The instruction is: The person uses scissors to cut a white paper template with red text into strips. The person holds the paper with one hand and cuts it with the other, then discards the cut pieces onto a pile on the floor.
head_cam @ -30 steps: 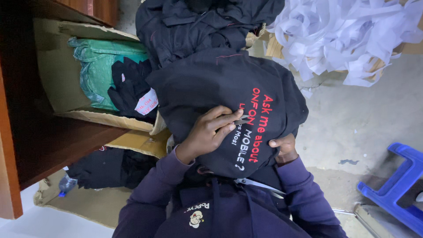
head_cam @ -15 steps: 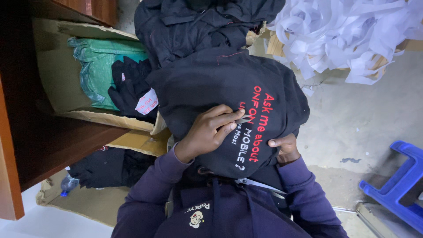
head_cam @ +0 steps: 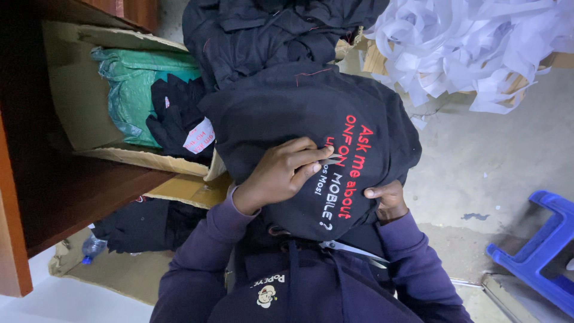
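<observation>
Little had shifted since the earlier views: the left hand (head_cam: 281, 176) had kept its place on the black garment (head_cam: 311, 143), only its fingertips working slightly closer to the printed lettering, and the right hand (head_cam: 388, 200) had stayed under the lower edge. That garment lay bunched over the person's lap, at the middle of the view, its red and white lettering turned upward. Thumb and forefinger of the left hand were pinched together on a small metal tool (head_cam: 330, 161), thin and pale, its tip set against the cloth beside the print; what kind of tool it was could not be made out. The right hand's thumb pressed on the fabric from outside while the other fingers were tucked beneath, clamping the fold. By its look the cloth was soft, light and limp, likely to sag and slide unless held taut, so a grip on a gathered fold near the print seemed soundest.

Beyond it, more dark garments (head_cam: 269, 33) were heaped above. A cardboard box (head_cam: 89, 101) with a green bag (head_cam: 134, 84) lay to one side, shredded white paper (head_cam: 472, 42) to the other, and a blue stool (head_cam: 538, 251) stood well apart on the floor.
</observation>
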